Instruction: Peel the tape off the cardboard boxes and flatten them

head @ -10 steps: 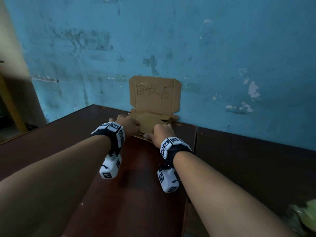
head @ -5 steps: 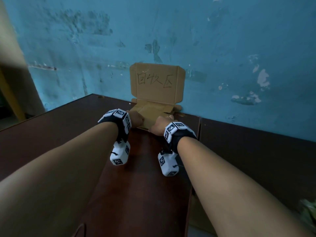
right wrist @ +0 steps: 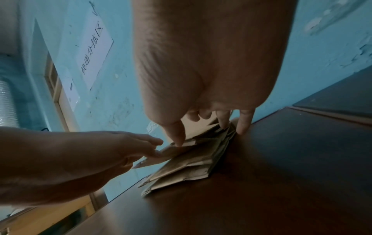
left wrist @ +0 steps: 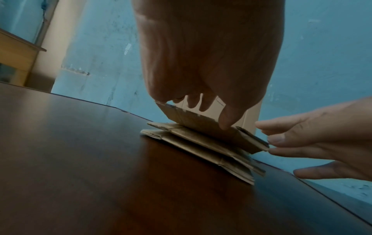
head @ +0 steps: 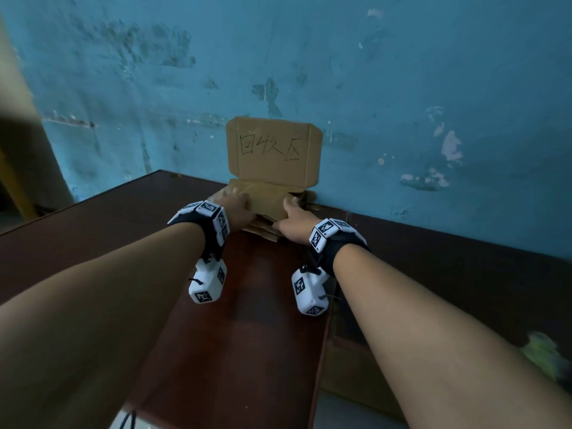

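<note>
Cardboard boxes (head: 265, 209), already flattened, lie stacked at the far edge of the dark wooden table (head: 235, 329), against the blue wall (head: 402, 88). The top piece is tilted, its left end raised. The left hand (head: 236, 204) pinches that raised end between thumb and fingers. The right hand (head: 294, 222) is spread, its straight fingers touching the stack's right edge. A cardboard sign (head: 274, 150) with handwriting stands upright against the wall just behind the stack.
</note>
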